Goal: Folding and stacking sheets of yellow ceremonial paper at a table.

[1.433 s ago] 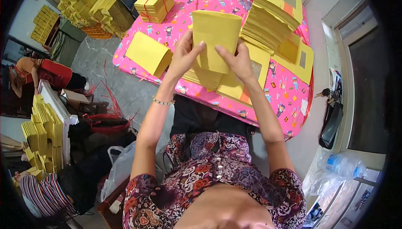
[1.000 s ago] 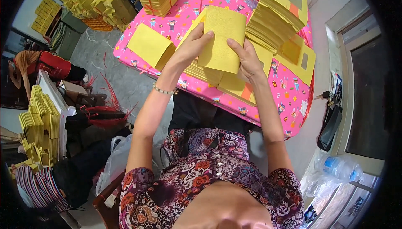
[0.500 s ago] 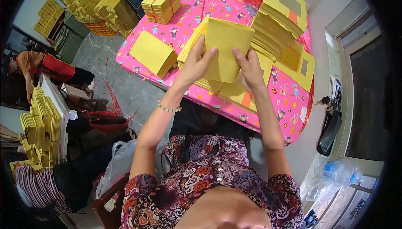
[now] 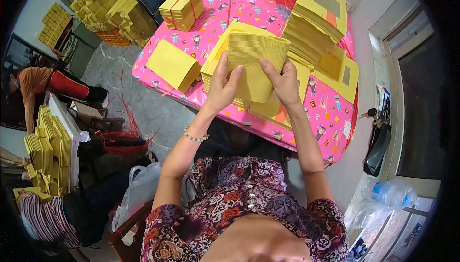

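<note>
Your left hand [image 4: 224, 84] and right hand [image 4: 284, 83] share the grip on a folded yellow sheet [image 4: 254, 63], thumbs pressed on its near face, fingers behind. Pink printed cloth [image 4: 211, 24] covers the bench [image 4: 335, 132]; grey floor [image 4: 110, 70] shows past its left edge, where a co-worker [image 4: 37, 77] leans by yellow stacks [image 4: 48, 147], well apart from you. A tied bundle [image 4: 181, 10] sits by the bench's left edge toward the far side, a flat yellow packet [image 4: 171, 64] by the near left corner, and a tall pile [image 4: 314, 20] stands toward the right edge. Pink cloth shows between bundle and sheet, and across the near right corner. That sheet is between your hands, over a low pile [image 4: 215, 58] by the near edge.
</note>
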The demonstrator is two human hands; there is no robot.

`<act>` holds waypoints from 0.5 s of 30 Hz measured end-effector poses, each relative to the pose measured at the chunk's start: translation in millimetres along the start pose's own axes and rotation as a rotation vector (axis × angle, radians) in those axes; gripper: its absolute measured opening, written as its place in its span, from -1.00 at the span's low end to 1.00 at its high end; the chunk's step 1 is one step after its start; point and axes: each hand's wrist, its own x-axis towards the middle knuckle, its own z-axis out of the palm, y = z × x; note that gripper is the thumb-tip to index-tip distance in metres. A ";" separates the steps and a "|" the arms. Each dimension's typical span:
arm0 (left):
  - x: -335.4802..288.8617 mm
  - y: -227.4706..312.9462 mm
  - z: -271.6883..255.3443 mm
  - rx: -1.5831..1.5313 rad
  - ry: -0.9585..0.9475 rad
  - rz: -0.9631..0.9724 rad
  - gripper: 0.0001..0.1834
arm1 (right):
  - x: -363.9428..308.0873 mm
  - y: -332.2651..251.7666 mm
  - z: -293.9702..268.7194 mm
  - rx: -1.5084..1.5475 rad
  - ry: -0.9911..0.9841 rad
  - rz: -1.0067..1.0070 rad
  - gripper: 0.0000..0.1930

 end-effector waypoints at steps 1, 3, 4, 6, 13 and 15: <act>-0.3 1.2 1.4 -0.056 0.014 -0.023 -0.59 | -0.5 -0.7 0.6 -0.003 0.003 -0.006 -0.75; -0.9 2.9 3.9 -0.060 0.016 -0.035 -0.58 | -2.5 -3.0 0.5 -0.008 0.009 -0.012 -0.75; -1.4 3.8 4.0 -0.062 0.023 -0.044 -0.58 | -3.7 -4.5 1.1 -0.014 -0.008 0.013 -0.74; -3.5 1.2 -0.1 -0.046 0.011 -0.028 -0.59 | -4.8 -4.2 1.0 -0.019 -0.025 0.039 -0.74; -12.7 0.9 -2.8 -0.025 0.042 -0.028 -0.67 | 0.3 -2.1 6.0 0.038 0.127 -0.121 -0.76; -16.8 3.7 -3.6 -0.010 0.058 -0.064 -0.68 | -1.0 -1.3 4.5 0.005 0.118 -0.120 -0.76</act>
